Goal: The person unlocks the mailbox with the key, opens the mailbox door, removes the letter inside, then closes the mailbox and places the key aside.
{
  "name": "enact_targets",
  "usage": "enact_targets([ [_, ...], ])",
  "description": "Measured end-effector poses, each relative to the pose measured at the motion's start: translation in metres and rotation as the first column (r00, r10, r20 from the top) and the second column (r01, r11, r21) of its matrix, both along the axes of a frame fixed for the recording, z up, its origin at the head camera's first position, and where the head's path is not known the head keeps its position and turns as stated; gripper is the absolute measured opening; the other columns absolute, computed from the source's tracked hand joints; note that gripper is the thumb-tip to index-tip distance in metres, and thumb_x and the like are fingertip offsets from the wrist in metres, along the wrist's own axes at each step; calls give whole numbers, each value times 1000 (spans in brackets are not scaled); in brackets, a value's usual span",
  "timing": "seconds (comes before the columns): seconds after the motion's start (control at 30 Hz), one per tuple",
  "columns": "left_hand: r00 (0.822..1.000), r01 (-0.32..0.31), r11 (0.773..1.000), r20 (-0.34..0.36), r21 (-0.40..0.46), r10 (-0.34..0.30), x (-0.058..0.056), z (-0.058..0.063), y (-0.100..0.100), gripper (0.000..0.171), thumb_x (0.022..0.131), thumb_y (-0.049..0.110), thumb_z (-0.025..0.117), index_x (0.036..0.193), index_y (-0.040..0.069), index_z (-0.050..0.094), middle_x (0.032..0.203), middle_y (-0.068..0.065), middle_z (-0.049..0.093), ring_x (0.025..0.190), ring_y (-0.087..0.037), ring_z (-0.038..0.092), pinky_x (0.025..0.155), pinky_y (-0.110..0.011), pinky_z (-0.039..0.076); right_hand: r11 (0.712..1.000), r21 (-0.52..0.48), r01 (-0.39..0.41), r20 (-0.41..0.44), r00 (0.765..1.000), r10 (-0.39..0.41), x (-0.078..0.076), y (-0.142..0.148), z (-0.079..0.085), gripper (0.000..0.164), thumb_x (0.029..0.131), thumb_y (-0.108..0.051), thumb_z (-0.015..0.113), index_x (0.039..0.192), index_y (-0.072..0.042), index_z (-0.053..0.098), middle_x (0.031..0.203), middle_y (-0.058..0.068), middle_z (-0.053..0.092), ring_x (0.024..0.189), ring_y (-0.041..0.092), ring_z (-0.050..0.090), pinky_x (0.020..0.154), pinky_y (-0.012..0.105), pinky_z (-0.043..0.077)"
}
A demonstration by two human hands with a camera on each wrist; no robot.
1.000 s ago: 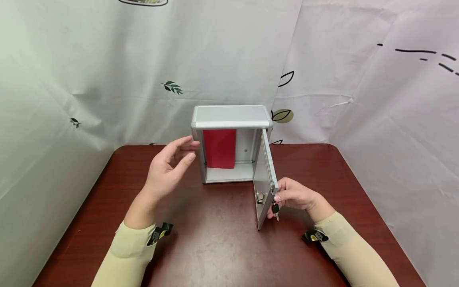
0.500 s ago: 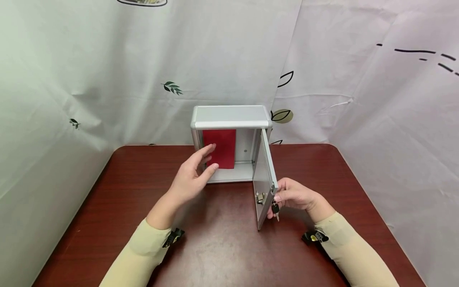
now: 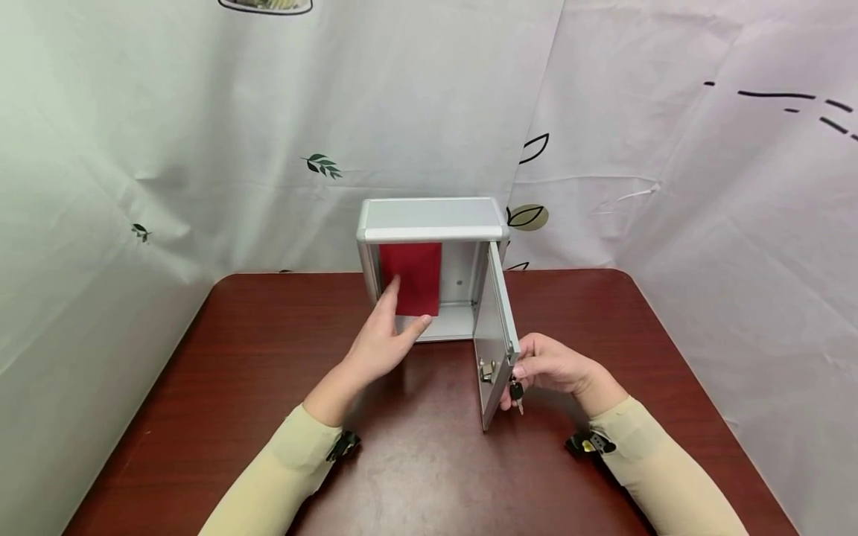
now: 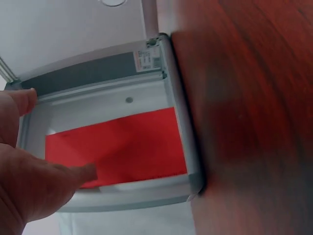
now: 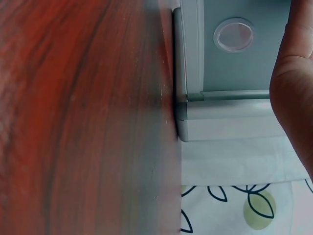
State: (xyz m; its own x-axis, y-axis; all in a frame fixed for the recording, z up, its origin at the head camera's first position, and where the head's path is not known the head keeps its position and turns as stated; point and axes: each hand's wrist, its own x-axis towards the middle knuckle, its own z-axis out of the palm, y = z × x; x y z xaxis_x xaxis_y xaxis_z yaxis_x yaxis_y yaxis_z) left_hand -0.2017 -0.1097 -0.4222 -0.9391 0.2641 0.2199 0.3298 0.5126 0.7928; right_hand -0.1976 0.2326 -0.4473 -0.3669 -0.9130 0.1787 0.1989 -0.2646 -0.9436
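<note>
A silver metal box (image 3: pixel 432 214) stands at the back of the table, its front door (image 3: pixel 491 313) swung wide. Inside, a flat red envelope or card (image 3: pixel 421 279) leans against the back wall at the left. My left hand (image 3: pixel 382 342) reaches to the box's front opening, fingers extended and thumb apart; in the left wrist view its fingers (image 4: pixel 80 174) overlap the red piece, contact unclear. At the door's free edge my right hand (image 3: pixel 553 365) seems to pinch a key in the lock (image 3: pixel 486 370). A second black-headed key (image 3: pixel 516 390) dangles below its thumb. Its other fingers are partly hidden.
The dark red wooden table (image 3: pixel 255 357) bears the box. A white patterned cloth (image 3: pixel 429 112) hangs close behind it and at both sides. The open door juts forward at the box's right. A label (image 4: pixel 146 58) shows on the box's inner wall.
My left hand has moved rightward and slightly down, from beside the box to in front of its opening. My right hand, the door and the red piece have stayed in place.
</note>
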Motion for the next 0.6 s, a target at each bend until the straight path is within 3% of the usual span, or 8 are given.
enact_targets([
  [0.27,993,-91,995,82,35,88,-7,-1,19,118,101,55,76,177,-1,6,185,-20,12,170,-36,15,136,-54,21,1000,-6,-2,0,1000,2,1,0,0,38,105,8,49,122,-1,82,109,17,83,101,27,83,87,37,67],
  [0.6,971,-227,972,95,61,221,-21,-13,39,121,100,49,79,174,-9,3,181,-33,9,168,-48,15,134,-59,24,1000,-10,-5,-4,1000,5,0,-1,1,36,107,6,50,121,-1,82,109,16,83,101,27,83,87,37,67],
])
